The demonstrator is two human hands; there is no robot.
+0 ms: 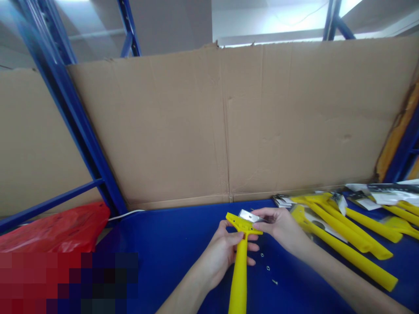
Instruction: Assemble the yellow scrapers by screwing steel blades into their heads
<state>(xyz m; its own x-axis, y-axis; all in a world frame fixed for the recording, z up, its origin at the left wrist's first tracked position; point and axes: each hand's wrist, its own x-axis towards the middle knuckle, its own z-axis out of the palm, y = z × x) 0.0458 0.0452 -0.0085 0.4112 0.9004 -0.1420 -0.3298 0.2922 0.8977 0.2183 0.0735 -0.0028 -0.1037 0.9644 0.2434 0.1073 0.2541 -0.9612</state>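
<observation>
A yellow tool (240,266) with a long handle and a wide flat head points its head away from me. My left hand (225,248) is wrapped round its neck, thumb on top and fingertips showing on the right side. Between the thumb and fingers of my right hand (276,224) is a small silver metal plate (248,216), lying against the far edge of the yellow head. On the blue surface to the right of the handle are two small nuts (268,268) and a small screw (274,282).
Several yellow tools (353,257) lie at the right, with plastic packets (393,194) behind them. A red plastic bag (59,229) is at the left. Upright cardboard (176,131) closes off the back of the blue tabletop (163,248), between blue metal posts (88,144).
</observation>
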